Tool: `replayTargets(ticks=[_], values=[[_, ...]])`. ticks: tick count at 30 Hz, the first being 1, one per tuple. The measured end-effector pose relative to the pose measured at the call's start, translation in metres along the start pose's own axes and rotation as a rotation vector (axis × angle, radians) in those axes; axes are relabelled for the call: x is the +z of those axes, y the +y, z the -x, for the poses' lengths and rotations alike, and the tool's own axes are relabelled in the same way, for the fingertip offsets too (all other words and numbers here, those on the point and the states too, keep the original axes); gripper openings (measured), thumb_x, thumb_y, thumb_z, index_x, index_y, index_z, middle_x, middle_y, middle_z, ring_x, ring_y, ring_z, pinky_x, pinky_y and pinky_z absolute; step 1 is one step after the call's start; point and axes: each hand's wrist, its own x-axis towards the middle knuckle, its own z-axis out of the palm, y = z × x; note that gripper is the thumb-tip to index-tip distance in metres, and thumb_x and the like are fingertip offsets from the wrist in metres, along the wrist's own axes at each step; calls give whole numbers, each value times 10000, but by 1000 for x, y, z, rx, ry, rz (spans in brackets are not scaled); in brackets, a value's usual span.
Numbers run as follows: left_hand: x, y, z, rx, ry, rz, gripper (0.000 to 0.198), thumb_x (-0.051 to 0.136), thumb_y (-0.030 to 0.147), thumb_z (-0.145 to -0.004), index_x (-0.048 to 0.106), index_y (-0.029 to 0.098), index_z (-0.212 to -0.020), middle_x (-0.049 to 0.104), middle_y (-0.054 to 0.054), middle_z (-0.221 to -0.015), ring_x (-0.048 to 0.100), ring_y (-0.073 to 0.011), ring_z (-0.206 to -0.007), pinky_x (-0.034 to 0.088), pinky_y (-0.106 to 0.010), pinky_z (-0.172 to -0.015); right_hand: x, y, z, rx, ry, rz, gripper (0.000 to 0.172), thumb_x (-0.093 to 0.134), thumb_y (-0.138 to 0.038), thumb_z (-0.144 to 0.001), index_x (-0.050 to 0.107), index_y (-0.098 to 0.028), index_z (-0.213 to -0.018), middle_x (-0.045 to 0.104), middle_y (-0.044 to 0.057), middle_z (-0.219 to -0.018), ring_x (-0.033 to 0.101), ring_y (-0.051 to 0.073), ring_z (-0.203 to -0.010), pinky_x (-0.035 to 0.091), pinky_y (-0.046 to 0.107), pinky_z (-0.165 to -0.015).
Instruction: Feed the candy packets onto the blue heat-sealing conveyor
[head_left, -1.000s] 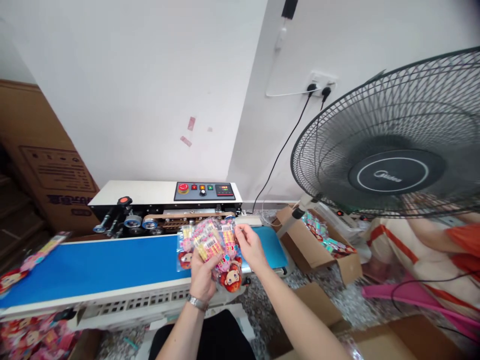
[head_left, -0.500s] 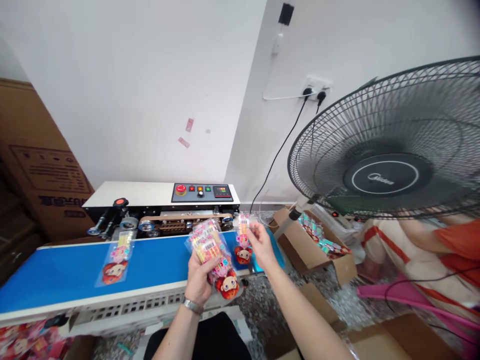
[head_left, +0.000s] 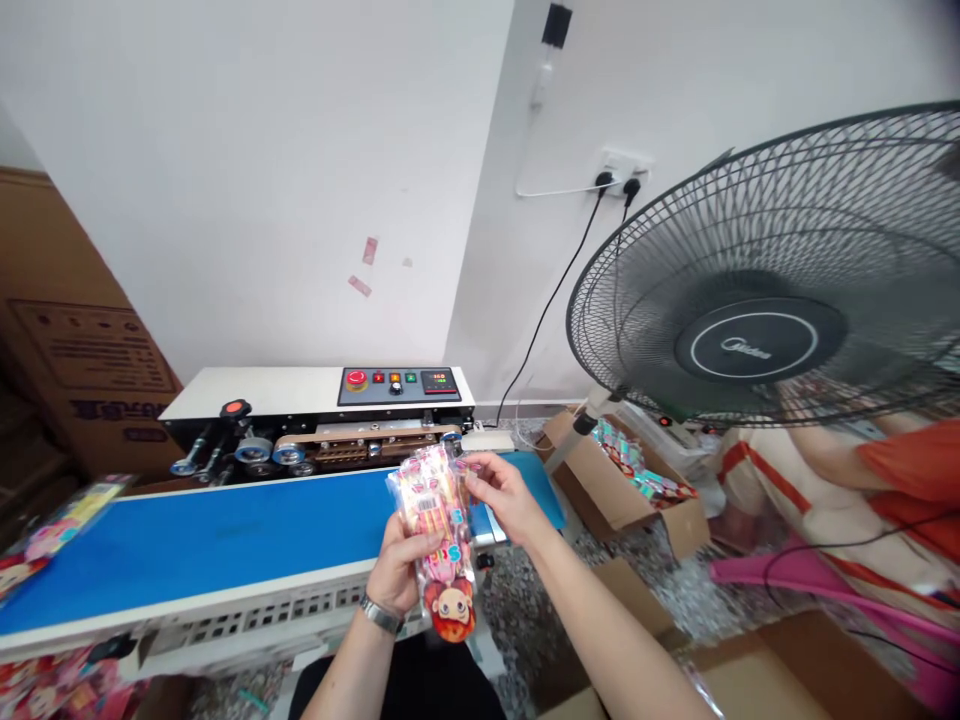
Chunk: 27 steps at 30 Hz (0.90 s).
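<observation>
Packets (head_left: 433, 515), one stack, held over the blue belt's (head_left: 262, 532) near edge: left hand (head_left: 399, 567) clamped round them, right hand's (head_left: 504, 492) fingertips pinching their upper edge; glossy wrappers could cling, two peeling away together.

Held packets (head_left: 448, 545) in the left hand (head_left: 397, 572), touched their upper edge with the right hand (head_left: 508, 498), near a blue conveyor belt (head_left: 247, 530).

pink, red packets (head_left: 451, 528) — blue belt (head_left: 262, 530)

Fan blades (head_left: 885, 310) blurry; leftmost packet (head_left: 60, 535) cropped
</observation>
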Motion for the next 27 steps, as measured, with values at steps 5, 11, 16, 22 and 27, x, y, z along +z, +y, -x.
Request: replayTargets(ticks=[5,11,16,22,27], values=[[2,-2,-2,30,115,47,413,791,116,-497,665,110,-891,730,-96,-823,673,-222,-664,562,-330,-643,5,1,0,-36,-21,73,232,645,-372,-743,632,-230,-927,556,-27,-699,486,101,-611,417,231,-555],[4,-1,-6,48,164,91,382,798,132,-498,688,106,-863,732,-96,-831,675,-219,-690,556,-300,-654,5,-1,-1,-73,-34,270,174,624,-364,-754,617,-198,-806,573,-13,-710,514,115,-623,437,250,-577],[4,-1,-5,64,181,118,383,793,128,-516,690,115,-884,733,-85,-843,675,-207,-691,555,-296,-666,13,10,9,-62,62,69,377,642,-366,-738,522,-258,-1078,582,-7,-871,560,144,-781,478,268,-680],[0,-3,-8,81,173,78,392,787,134,-535,666,125,-907,731,-88,-863,681,-219,-743,548,-309,-711,13,42,14,-22,198,101,240,587,-435,-758,554,-205,-818,590,1,-754,548,145,-688,458,258,-628],[-1,-2,-9,124,232,8,415,791,126,-523,616,144,-898,724,-59,-796,673,-195,-674,544,-298,-649,-27,57,-11,46,409,317,303,508,-440,-766,531,-211,-964,617,-16,-691,564,152,-594,453,262,-560]])
